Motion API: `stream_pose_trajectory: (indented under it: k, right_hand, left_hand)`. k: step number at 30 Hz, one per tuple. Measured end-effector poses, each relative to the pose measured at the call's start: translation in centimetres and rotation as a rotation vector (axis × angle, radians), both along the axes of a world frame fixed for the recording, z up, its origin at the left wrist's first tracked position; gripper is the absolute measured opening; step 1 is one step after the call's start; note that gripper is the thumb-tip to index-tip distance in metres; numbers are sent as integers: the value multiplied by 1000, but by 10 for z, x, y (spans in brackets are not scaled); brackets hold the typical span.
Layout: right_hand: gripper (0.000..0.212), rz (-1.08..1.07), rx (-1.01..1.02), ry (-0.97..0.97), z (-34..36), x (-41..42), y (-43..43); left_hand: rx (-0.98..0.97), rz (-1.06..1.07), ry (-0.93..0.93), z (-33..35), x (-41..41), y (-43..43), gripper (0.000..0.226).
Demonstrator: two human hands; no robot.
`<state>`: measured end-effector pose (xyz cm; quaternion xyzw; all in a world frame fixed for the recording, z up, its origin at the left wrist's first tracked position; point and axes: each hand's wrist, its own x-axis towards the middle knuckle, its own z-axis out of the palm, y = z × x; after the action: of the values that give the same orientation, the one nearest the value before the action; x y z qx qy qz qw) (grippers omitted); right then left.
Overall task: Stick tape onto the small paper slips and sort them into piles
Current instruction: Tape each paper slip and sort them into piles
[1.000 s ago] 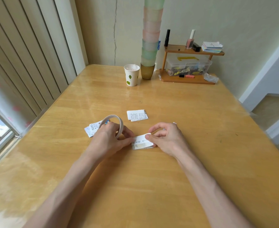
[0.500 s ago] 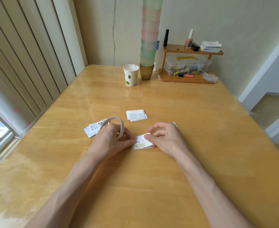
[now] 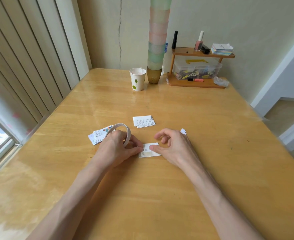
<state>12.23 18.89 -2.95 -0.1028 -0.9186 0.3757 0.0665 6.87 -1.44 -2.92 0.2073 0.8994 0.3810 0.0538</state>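
Note:
A white paper slip (image 3: 151, 146) lies flat on the wooden table (image 3: 203, 122) between my hands. My left hand (image 3: 116, 149) grips a white tape roll (image 3: 123, 130) and its thumb touches the slip's left edge. My right hand (image 3: 175, 145) presses its thumb on the slip, the other fingers lifted and curled. A strip of tape shows along the slip's lower edge. One pile of slips (image 3: 144, 121) sits just beyond the hands. Another pile with coloured print (image 3: 98, 136) lies to the left, partly hidden by my left hand.
Small white scraps (image 3: 183, 131) lie right of my right hand. At the back stand a paper cup (image 3: 137, 81), a tall stack of plastic cups (image 3: 157, 42) and a wooden shelf (image 3: 197, 83) with a clear box and bottles. Blinds and a window line the left side.
My right hand's fingers have lifted off the slip and opened, leaving only the thumb on it. The left hand and tape roll have stayed in place.

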Motion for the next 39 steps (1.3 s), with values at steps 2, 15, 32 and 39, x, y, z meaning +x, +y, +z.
stream_pose_trajectory:
  k: [2,15,32,39]
  right_hand:
    - [29,-6,10,35,-3,0,-3]
    - [36,178,110,-41,6,3,6]
    - [33,186,-471,1,7,1,5]
    - [20,97,-518,95,2,2,-6]
  left_hand:
    - [-2,0,6,0,1,-1,8]
    - [2,17,83,-3,0,-1,21]
    - [164,11,-31,2,2,1,17]
    - [325,36,-141,6,7,9,24]
